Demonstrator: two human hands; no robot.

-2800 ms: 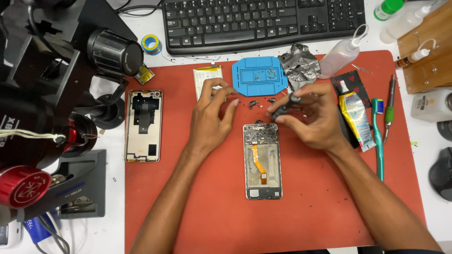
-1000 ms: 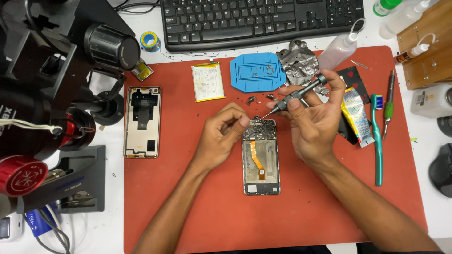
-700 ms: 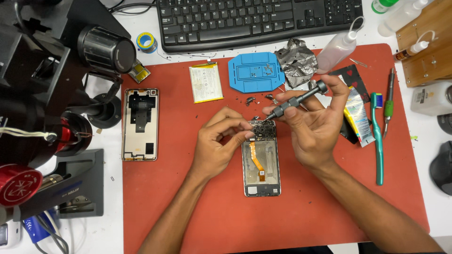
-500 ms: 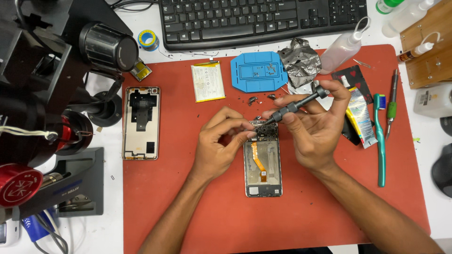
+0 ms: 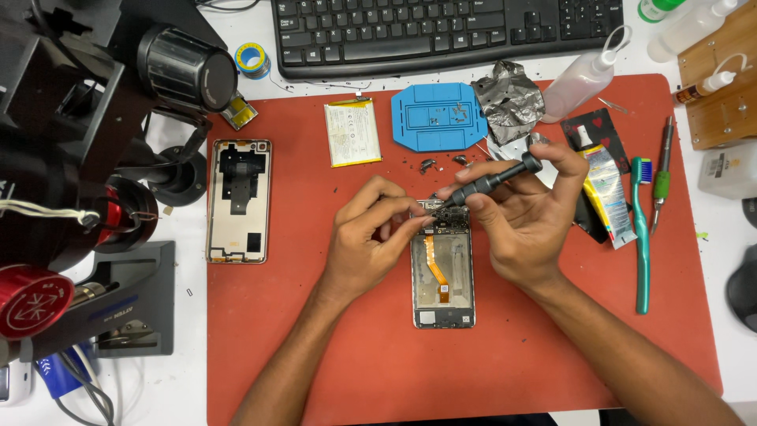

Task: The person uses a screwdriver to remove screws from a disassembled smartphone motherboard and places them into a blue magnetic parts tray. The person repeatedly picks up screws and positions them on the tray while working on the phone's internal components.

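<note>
An opened phone frame (image 5: 443, 276) with an orange flex cable lies on the red mat (image 5: 489, 371). My right hand (image 5: 520, 221) grips a dark grey screwdriver (image 5: 493, 180), its tip down on the board at the phone's top end. My left hand (image 5: 371, 237) pinches at that same top edge, fingertips beside the driver's tip. What sits between those fingertips is too small to tell.
The phone's back cover (image 5: 238, 201) lies at the mat's left. A battery (image 5: 352, 132), blue screw tray (image 5: 437, 117), crumpled foil (image 5: 512, 95) and black keyboard (image 5: 441, 31) lie behind. A green toothbrush (image 5: 642, 237), glue tube (image 5: 609, 197) and squeeze bottle (image 5: 583, 75) are right; microscope stand (image 5: 71, 158) left.
My right hand has brought the screwdriver from near the screw tray down to the phone's top end. My left hand has slid in beside the tip.
</note>
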